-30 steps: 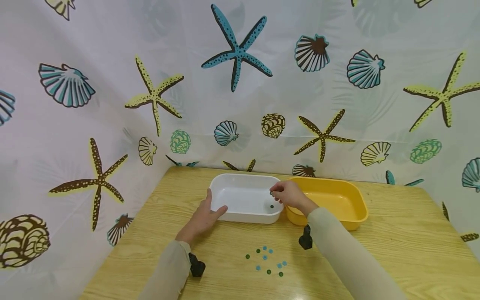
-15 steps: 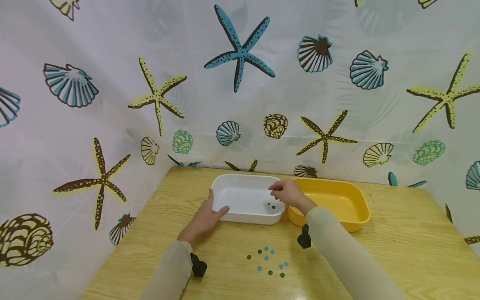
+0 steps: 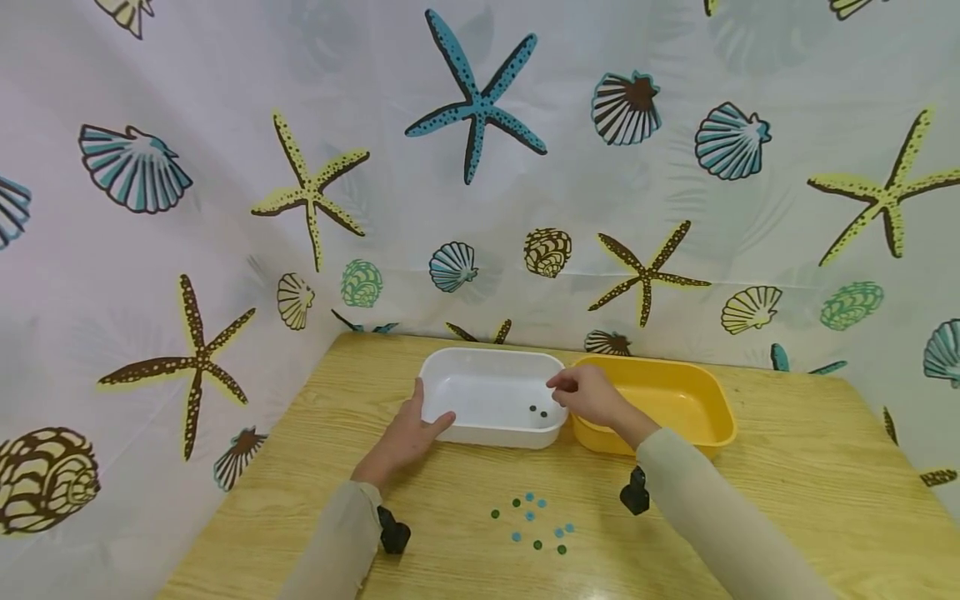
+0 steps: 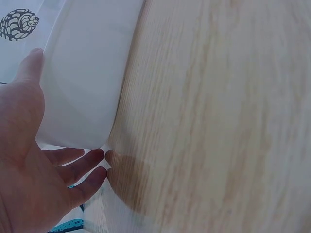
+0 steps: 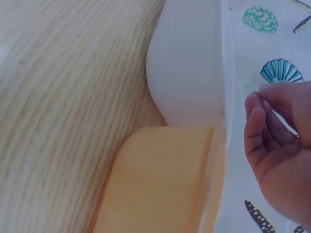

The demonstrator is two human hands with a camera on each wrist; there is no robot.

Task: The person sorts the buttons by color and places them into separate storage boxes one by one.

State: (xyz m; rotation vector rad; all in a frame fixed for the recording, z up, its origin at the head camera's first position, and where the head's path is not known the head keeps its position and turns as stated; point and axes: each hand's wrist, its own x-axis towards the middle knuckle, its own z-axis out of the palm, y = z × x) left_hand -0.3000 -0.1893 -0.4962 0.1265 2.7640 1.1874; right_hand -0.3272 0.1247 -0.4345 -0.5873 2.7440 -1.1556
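My left hand [image 3: 405, 429] rests against the left end of the white plastic tub [image 3: 487, 434], its fingers spread along the end wall and its thumb on the front rim. In the left wrist view the fingertips lie around the tub's lower corner. Two small dark green buttons [image 3: 533, 408] lie inside the tub near its right end. Above that end is my right hand [image 3: 592, 395], with fingers loosely bent and nothing visible between them. The right wrist view has this hand [image 5: 277, 145] beyond the tub rims, thumb and forefinger tips close together.
A yellow tub [image 3: 723, 408] stands close against the white tub's right end. Several light blue buttons [image 3: 530, 516] and green buttons [image 3: 537, 544] are scattered on the wooden table [image 3: 450, 533] in front. A patterned curtain [image 3: 510, 208] hangs behind.
My right hand has let go of a dark green button, which now lies beside the other one in the white tub. The hand has then shifted slightly right. My left hand stays put.
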